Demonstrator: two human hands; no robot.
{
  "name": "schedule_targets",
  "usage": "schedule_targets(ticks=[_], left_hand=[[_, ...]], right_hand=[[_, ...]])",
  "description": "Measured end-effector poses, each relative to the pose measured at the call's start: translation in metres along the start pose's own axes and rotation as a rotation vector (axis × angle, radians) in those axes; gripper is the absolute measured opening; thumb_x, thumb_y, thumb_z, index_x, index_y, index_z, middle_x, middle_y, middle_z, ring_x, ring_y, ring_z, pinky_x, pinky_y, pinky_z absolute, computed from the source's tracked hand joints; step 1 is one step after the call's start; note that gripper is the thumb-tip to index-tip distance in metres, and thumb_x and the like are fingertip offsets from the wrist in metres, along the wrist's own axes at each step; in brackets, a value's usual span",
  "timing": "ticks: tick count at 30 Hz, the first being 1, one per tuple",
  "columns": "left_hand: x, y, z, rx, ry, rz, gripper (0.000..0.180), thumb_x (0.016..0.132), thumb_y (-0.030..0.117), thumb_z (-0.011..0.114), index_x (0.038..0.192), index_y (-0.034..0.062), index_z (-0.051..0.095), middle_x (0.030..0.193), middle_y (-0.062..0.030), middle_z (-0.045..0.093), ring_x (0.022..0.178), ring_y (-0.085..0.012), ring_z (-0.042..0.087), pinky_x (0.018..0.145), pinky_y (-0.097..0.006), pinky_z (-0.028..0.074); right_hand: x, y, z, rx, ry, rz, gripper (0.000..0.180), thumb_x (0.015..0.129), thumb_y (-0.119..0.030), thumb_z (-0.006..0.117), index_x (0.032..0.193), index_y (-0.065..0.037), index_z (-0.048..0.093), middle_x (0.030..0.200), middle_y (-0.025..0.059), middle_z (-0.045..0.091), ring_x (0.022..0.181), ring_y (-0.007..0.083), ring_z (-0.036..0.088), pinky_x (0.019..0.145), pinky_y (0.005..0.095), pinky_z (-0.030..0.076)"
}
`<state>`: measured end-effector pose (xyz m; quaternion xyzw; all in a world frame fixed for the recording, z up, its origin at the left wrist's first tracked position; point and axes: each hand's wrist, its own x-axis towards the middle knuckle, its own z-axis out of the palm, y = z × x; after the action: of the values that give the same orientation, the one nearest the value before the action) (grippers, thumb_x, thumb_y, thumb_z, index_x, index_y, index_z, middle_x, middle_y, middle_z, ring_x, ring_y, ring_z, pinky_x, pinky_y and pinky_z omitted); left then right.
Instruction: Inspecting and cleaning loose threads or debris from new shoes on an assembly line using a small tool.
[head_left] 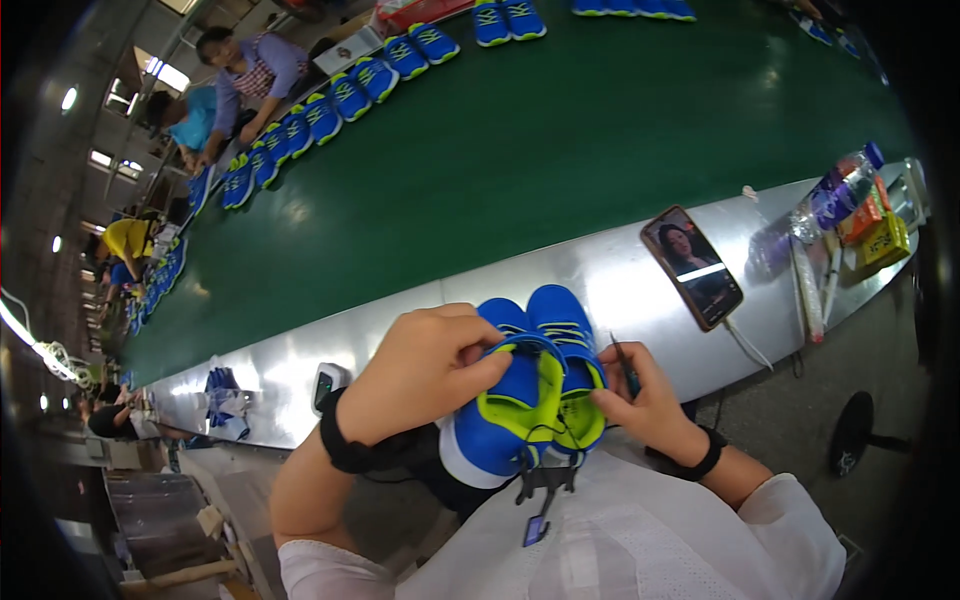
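"Where, relative to the fingers?"

"Between both hands, close to the body: a pair of blue-and-lime lace-up shoes (515, 388), side by side, with toes pointed out over a shiny silver metal table (598, 262)."

"Left fingers (487, 373)?"

"Pinched together at the collar of the left shoe (476, 440), with thumb at the opening."

"Right fingers (614, 405)?"

"Closed on a slim, dark, pointed tool (628, 374), with thumb at the collar edge of the right shoe (557, 308)."

"And in looks?"

"Bright blue uppers, lime-green linings, pale crossed laces, white sole at the left heel. Turned openings-up."

"In the way?"

"Thin black cords across the heels, near a small dark device with a lit screen (536, 530)."

"Around?"

"To the right, a brown-edged phone (698, 285) on a white cable; farther right, a clear plastic bottle with a purple label (836, 195) and a small yellow packet (884, 243). To the left, a small white-and-black device (328, 384). Beyond, a broad green surface (600, 140), a row of similar blue shoes (350, 96), a person in a checked apron (262, 72)."
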<state>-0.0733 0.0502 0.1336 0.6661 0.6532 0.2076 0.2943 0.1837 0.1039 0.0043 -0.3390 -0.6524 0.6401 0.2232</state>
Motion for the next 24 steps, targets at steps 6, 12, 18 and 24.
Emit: schedule_targets(ticks=[6, 12, 18, 24], left_hand=[[-0.006, -0.011, 0.007, 0.072, -0.085, 0.034, 0.019, 0.086, 0.014, 0.064, 0.096, -0.0016, 0.07, 0.075, -0.0112, 0.061, 0.064, -0.0222, 0.059, 0.057, -0.031, 0.046], [-0.008, -0.027, 0.009, 0.039, -0.113, 0.049, 0.018, 0.089, 0.014, 0.06, 0.09, -0.0018, 0.068, 0.073, -0.0122, 0.059, 0.066, -0.025, 0.057, 0.06, -0.033, 0.045], [-0.015, -0.035, 0.008, 0.009, -0.137, 0.065, 0.017, 0.089, 0.012, 0.058, 0.09, -0.0024, 0.066, 0.075, -0.0126, 0.058, 0.067, -0.0261, 0.056, 0.062, -0.035, 0.045], [-0.02, -0.047, 0.008, -0.011, -0.133, 0.126, 0.018, 0.089, 0.012, 0.057, 0.093, -0.0032, 0.066, 0.075, -0.0133, 0.058, 0.069, -0.0274, 0.057, 0.064, -0.037, 0.045]], right_hand=[[0.008, -0.009, -0.018, -0.112, -0.097, -0.039, 0.035, 0.087, -0.017, 0.069, 0.115, 0.0, 0.057, 0.082, 0.007, 0.059, 0.074, 0.0121, 0.057, 0.064, 0.0256, 0.047], [0.018, -0.049, -0.029, -0.585, -0.062, -0.365, 0.031, 0.087, -0.016, 0.064, 0.114, -0.002, 0.059, 0.095, 0.0156, 0.066, 0.077, 0.0306, 0.067, 0.063, 0.0365, 0.051], [0.05, -0.089, -0.016, -0.999, -0.059, -0.844, 0.032, 0.075, -0.021, 0.072, 0.105, -0.013, 0.064, 0.082, 0.0033, 0.056, 0.07, 0.0211, 0.061, 0.06, 0.0326, 0.048], [0.084, -0.089, 0.006, -1.065, -0.074, -1.247, 0.025, 0.07, -0.02, 0.066, 0.094, -0.017, 0.066, 0.078, -0.0019, 0.05, 0.078, 0.0163, 0.054, 0.076, 0.0336, 0.044]])
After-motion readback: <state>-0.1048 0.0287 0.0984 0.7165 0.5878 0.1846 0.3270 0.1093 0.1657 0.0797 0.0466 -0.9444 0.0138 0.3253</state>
